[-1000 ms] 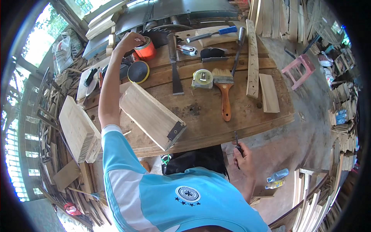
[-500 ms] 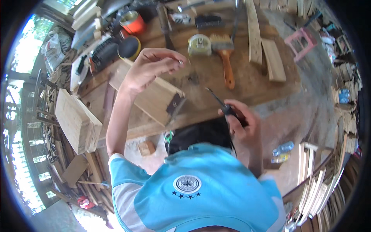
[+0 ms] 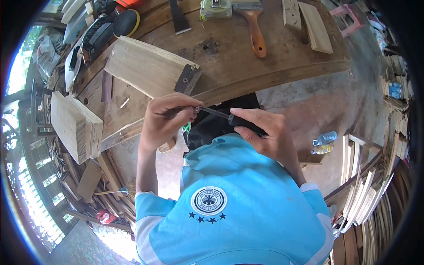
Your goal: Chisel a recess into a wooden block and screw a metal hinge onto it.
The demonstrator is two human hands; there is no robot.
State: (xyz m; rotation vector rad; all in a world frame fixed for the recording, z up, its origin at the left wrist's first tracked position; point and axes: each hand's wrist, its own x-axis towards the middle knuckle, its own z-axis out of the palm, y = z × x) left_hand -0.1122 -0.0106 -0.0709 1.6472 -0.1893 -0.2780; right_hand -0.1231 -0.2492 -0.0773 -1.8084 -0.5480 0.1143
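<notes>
My right hand (image 3: 269,132) grips the black handle of a screwdriver (image 3: 217,113), its shaft pointing left. At the shaft's tip, my left hand (image 3: 164,121) pinches a small metal piece (image 3: 197,108), perhaps a screw; it is too small to make out well. The tip touches this piece or lies right against it. Both hands are in front of my body, just off the near edge of the wooden workbench (image 3: 251,81). Beyond my left hand lies a pale wooden board (image 3: 145,66) with a dark plate (image 3: 187,79) at its right end.
A paintbrush (image 3: 255,33), a tape measure (image 3: 215,9), a flat dark blade (image 3: 179,20) and two wood strips (image 3: 316,28) lie along the bench. Thick boards (image 3: 75,128) stand at the left. Bottles (image 3: 324,138) lie on the floor at right, near stacked timber (image 3: 364,207).
Both hands have come down and together, bringing the screwdriver's tip to the small piece in my left fingers. The view has tilted, so the bench appears higher up.
</notes>
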